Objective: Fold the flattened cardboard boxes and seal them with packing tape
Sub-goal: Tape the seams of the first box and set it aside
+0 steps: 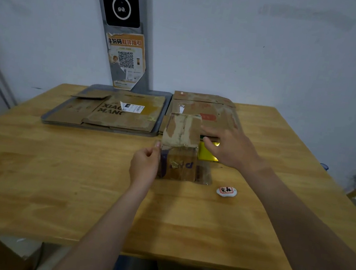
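Wooden table, worn taped cardboard box, upright

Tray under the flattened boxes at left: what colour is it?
The tray is grey; head view.

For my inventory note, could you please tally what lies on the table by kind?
Flattened cardboard piles: 2 (left pile, right pile)
Folded box: 1
Grey tray: 1
Yellow item: 1
White labelled piece: 1
Total: 6

Yellow object partly hidden behind right hand, blue item cut by right edge
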{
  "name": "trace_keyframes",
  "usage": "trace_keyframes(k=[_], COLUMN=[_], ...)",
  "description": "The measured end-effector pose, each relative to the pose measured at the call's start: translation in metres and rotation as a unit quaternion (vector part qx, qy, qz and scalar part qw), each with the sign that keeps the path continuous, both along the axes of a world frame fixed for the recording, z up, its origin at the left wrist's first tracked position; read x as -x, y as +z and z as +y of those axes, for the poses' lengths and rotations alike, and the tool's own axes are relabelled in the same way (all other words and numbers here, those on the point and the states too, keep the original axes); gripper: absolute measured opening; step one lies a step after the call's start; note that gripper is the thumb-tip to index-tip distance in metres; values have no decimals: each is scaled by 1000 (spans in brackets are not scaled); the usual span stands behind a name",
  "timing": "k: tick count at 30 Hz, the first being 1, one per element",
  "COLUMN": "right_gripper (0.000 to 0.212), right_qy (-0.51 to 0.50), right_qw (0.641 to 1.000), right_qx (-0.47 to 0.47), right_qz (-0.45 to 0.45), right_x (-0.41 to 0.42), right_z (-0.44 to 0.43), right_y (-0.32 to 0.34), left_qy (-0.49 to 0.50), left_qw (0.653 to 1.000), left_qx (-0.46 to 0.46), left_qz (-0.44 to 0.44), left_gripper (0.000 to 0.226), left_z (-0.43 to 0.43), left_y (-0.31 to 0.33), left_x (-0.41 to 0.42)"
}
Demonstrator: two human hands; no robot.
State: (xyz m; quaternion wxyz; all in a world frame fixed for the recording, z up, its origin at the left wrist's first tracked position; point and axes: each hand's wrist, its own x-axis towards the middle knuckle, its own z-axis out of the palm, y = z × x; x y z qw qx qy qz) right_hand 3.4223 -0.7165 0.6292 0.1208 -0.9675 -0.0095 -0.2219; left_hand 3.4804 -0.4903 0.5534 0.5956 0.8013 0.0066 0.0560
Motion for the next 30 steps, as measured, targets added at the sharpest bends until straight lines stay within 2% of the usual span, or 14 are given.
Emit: trace_keyframes(k=[3, 4, 7, 8, 11, 12, 14, 17, 20, 23, 26, 30], right_gripper=[41, 40, 39, 38, 41, 43, 45, 47, 47, 47, 47, 45], right_qy=[2, -2, -14, -14, -14, -15, -19, -24, -24, -13, -12, -13], right_qw=[1000, 1000, 999, 999, 998, 999, 999, 999, 998, 998, 997, 996], right_qx=[-8, -13, -32, -39, -51, -49, -38, -36, -55, -67, -73, -84], right_qz=[-9, -12, -23, -24, -17, -14, -16, -24, -15, -15, -19, -21], right_x=[-3, -3, -2, -1, -1, -1, -3, -4, -5, -6, -6, -6], right_z=[0, -1, -5, -6, -4, -3, -3, -1, -1, -2, -2, -5], right_y=[-5, -6, -7, -7, -8, -8, -9, -9, -10, -14, -16, -18], left_qy=[-3, -20, -49, -41, -23, -35, -76, -109, -71, -43, -65, -127], left_qw=[996, 994, 983, 985, 983, 980, 982, 980, 979, 986, 991, 990], left_qx=[-86, -107, -163, -166, -109, -91, -77, -128, -161, -134, -90, 53], left_qz=[-17, 2, 62, 36, -148, -175, -157, -109, -100, -86, -71, 5], left_gripper=[54, 55, 75, 73, 50, 50, 71, 105, 110, 100, 82, 85], left_z=[1, 1, 3, 3, -1, -6, -20, -43, -53, -47, -36, -15], left_y=[6, 9, 16, 19, 37, 44, 55, 63, 56, 52, 48, 40], left_x=[-8, -11, -17, -17, -8, -7, -7, -8, -13, -20, -29, -38])
